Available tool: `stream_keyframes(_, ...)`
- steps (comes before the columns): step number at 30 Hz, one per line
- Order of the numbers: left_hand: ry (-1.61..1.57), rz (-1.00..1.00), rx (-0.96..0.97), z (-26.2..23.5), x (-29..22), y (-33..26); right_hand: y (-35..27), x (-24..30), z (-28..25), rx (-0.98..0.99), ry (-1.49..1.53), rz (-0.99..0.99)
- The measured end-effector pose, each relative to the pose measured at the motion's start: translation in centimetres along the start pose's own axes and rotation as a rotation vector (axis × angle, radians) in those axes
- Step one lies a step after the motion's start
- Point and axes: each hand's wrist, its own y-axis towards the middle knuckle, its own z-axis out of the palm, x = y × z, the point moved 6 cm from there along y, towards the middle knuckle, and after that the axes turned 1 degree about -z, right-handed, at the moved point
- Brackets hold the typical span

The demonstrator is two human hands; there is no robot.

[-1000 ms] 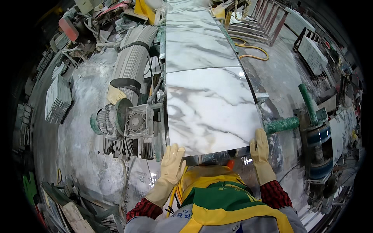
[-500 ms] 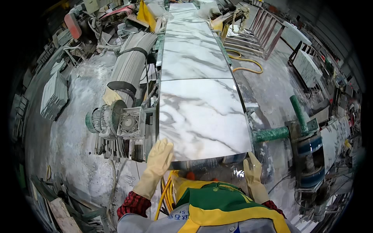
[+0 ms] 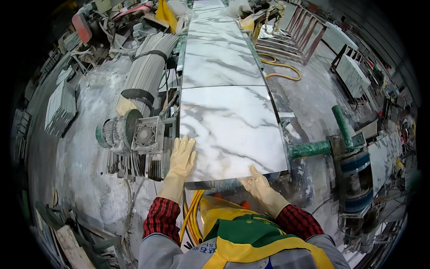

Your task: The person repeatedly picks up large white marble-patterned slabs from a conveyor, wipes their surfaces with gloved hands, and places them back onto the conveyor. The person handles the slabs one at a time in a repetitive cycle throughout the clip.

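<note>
A white, grey-veined marble slab lies flat on the conveyor bed in front of me, its far edge against a second matching slab. My left hand, in a cream rubber glove, rests at the near slab's left edge near the front corner, fingers stretched out together. At the front edge, right of its middle, is my right hand in a matching glove. Its fingers point toward the slab, partly extended at the edge; whether some reach underneath is hidden. Neither hand is wrapped round anything visible.
A dusty motor with gearbox stands left of the conveyor, beside a strapped bundle of stone strips. On the right are a green pipe and a blue-banded roller. Yellow hoses hang near my apron.
My right hand has moved left from the slab's front right corner along the front edge. My left hand has slid slightly forward along the left edge. The view has shifted slightly.
</note>
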Motion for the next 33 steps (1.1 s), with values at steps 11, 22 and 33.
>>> stream_keyframes(11,0.015,0.006,0.083,-3.5,-3.8,-5.1,-6.0,-2.7,-0.9,0.107,-0.043,-0.033)
stream_keyframes(22,0.015,0.120,0.215,-4.8,-4.7,-3.7,-4.5,-9.8,-13.7,0.095,-1.031,-0.260)
stream_keyframes(33,0.195,0.077,0.083,-2.3,-0.7,6.6,-6.6,-9.3,-10.3,-0.105,-0.154,0.149)
